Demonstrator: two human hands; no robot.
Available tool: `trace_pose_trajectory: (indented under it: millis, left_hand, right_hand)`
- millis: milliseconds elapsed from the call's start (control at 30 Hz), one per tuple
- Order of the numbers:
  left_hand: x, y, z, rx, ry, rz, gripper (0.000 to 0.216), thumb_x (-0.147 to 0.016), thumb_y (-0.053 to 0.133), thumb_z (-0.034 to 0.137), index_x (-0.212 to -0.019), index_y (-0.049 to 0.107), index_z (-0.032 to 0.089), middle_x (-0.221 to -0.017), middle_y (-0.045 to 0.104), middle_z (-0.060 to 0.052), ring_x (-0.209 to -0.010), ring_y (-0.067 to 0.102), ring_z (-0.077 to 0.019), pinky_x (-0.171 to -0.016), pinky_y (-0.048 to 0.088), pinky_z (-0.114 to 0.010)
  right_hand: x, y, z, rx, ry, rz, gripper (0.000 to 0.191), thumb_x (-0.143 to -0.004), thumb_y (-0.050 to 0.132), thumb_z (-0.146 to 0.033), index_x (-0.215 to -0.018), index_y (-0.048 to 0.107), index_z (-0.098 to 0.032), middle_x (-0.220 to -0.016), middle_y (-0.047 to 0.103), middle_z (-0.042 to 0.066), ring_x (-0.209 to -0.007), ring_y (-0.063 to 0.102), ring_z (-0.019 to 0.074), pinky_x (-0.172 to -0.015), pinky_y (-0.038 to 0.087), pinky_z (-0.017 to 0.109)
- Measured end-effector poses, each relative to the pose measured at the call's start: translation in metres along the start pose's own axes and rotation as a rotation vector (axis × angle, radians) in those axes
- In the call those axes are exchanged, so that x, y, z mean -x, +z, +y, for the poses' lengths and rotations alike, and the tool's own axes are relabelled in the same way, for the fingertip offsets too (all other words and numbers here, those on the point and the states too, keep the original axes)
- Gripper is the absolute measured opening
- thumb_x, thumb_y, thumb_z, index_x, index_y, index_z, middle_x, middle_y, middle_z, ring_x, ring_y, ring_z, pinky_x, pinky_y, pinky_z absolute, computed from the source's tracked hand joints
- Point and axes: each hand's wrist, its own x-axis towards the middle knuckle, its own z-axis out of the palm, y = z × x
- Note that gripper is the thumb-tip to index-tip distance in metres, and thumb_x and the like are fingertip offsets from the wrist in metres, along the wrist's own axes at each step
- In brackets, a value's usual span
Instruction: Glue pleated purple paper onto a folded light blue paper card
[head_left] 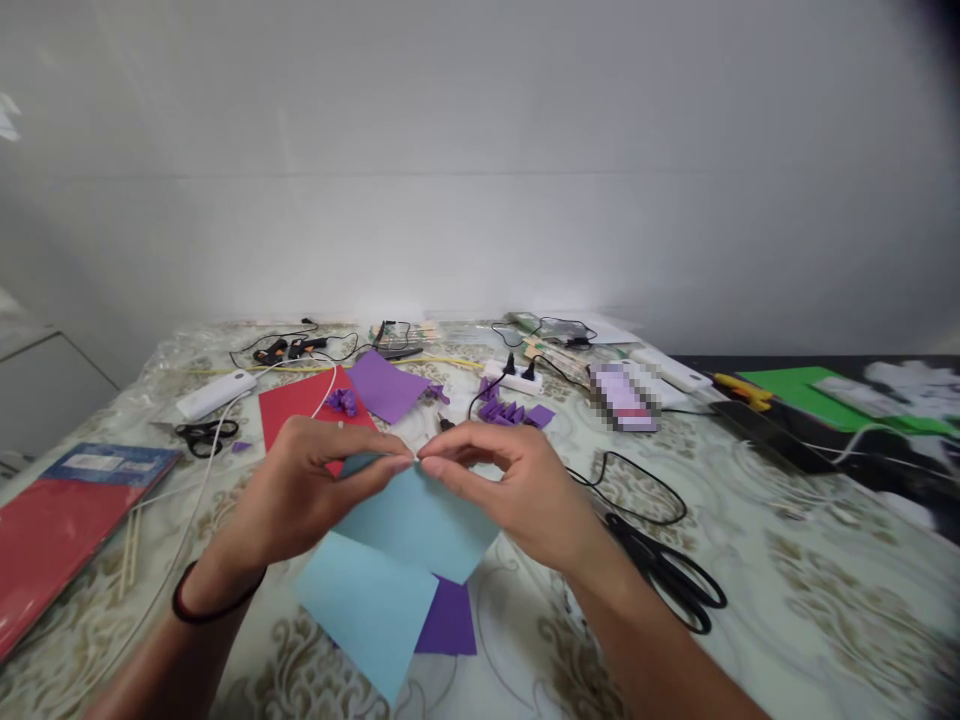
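Note:
My left hand [315,480] and my right hand [510,485] meet fingertip to fingertip over the middle of the table. Each pinches thumb against forefinger on something tiny and pale, too small to make out. Beneath them is a light blue paper sheet [427,520]; whether the fingers touch it I cannot tell. A second light blue sheet [367,600] overlaps it nearer to me, and a dark purple paper [450,620] peeks out below both. Past my left hand lies red paper [289,405] with a crumpled purple paper piece [341,402] on it.
Large black scissors [667,570] lie right of my right arm, smaller scissors [202,435] at left. Behind are purple paper [386,385], folded purple pieces [502,410], a plugged power strip [514,377], glue guns [289,348] and a phone [622,397]. A red packet [67,540] lies left.

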Motion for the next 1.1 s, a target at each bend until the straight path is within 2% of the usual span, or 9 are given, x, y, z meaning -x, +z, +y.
trace_pose_trajectory:
  millis: [200,367,433,500,567,633,733,933,1100]
  left_hand:
    - [0.005,-0.003,0.003,0.009,0.012,0.03,0.01,-0.093,0.078,0.025,-0.09,0.088,0.027,-0.083,0.085,0.002,-0.067,0.077,-0.0133,-0.058,0.054,-0.019]
    - [0.022,-0.044,-0.001,0.019,-0.137,0.357,0.005,-0.081,0.087,0.025,-0.082,0.088,0.03,-0.081,0.084,0.003,-0.071,0.077,-0.0148,-0.067,0.057,-0.022]
    - [0.029,-0.061,-0.008,-0.014,-0.271,0.563,0.008,-0.077,0.089,0.021,-0.083,0.087,0.027,-0.082,0.084,0.004,-0.078,0.075,-0.0148,-0.073,0.056,-0.022]
    - [0.037,-0.069,-0.02,0.004,-0.425,0.653,0.012,-0.075,0.09,0.021,-0.086,0.087,0.024,-0.085,0.084,0.004,-0.084,0.072,-0.0161,-0.073,0.053,-0.022]
    - [0.045,-0.065,-0.035,0.151,-0.565,0.563,0.015,-0.076,0.09,0.028,-0.09,0.087,0.023,-0.087,0.084,0.003,-0.086,0.071,-0.0169,-0.07,0.052,-0.021]
    - [0.053,-0.051,-0.05,0.326,-0.661,0.364,0.033,-0.077,0.089,0.045,-0.095,0.087,0.017,-0.083,0.082,-0.004,-0.079,0.071,-0.0205,-0.067,0.054,-0.026]
    - [0.067,-0.027,-0.063,0.486,-0.753,0.22,0.051,-0.077,0.084,0.062,-0.101,0.086,0.016,-0.071,0.077,-0.006,-0.067,0.07,-0.0231,-0.061,0.056,-0.032]
    - [0.083,-0.003,-0.068,0.667,-0.818,0.091,0.059,-0.073,0.085,0.065,-0.102,0.085,0.014,-0.079,0.079,-0.009,-0.069,0.07,-0.0223,-0.066,0.056,-0.033]
    - [0.092,0.012,-0.075,0.687,-0.852,0.006,0.061,-0.073,0.083,0.068,-0.1,0.084,0.014,-0.073,0.075,-0.006,-0.06,0.063,-0.0179,-0.059,0.049,-0.029]
  right_hand:
    - [0.005,-0.009,-0.005,0.119,-0.047,-0.042,0.011,-0.09,0.075,-0.028,-0.083,0.082,-0.023,-0.08,0.081,-0.001,-0.075,0.073,0.0144,-0.067,0.055,0.023]
    - [0.009,-0.029,-0.008,0.274,-0.077,-0.064,0.013,-0.092,0.075,-0.026,-0.08,0.08,-0.023,-0.079,0.08,-0.001,-0.072,0.072,0.0154,-0.067,0.054,0.025]
    - [0.011,-0.033,-0.01,0.319,-0.098,-0.05,0.016,-0.093,0.075,-0.026,-0.078,0.078,-0.023,-0.077,0.079,-0.001,-0.07,0.071,0.0166,-0.066,0.055,0.027]
    - [0.012,-0.03,-0.012,0.369,-0.198,-0.01,0.015,-0.096,0.072,-0.025,-0.083,0.077,-0.024,-0.083,0.08,0.001,-0.076,0.073,0.0193,-0.074,0.058,0.032]
    - [0.014,-0.019,-0.011,0.457,-0.4,-0.025,0.01,-0.099,0.07,-0.021,-0.101,0.078,-0.024,-0.105,0.081,0.005,-0.098,0.073,0.0238,-0.093,0.059,0.04]
    - [0.017,-0.004,-0.004,0.595,-0.613,-0.121,0.027,-0.1,0.066,-0.015,-0.123,0.075,-0.024,-0.131,0.075,0.009,-0.122,0.065,0.0278,-0.11,0.051,0.049]
    - [0.026,0.017,0.014,0.771,-0.775,-0.24,0.037,-0.101,0.061,-0.008,-0.133,0.07,-0.022,-0.143,0.069,0.012,-0.133,0.057,0.0296,-0.111,0.047,0.052]
    - [0.053,0.025,0.039,0.675,-0.806,-0.227,0.017,-0.106,0.057,-0.013,-0.117,0.07,-0.018,-0.109,0.08,0.007,-0.103,0.068,0.0214,-0.099,0.049,0.043]
    - [0.077,0.027,0.052,0.714,-0.673,-0.325,0.037,-0.101,0.069,-0.029,-0.136,0.065,-0.018,-0.143,0.068,0.016,-0.133,0.058,0.0328,-0.11,0.047,0.056]
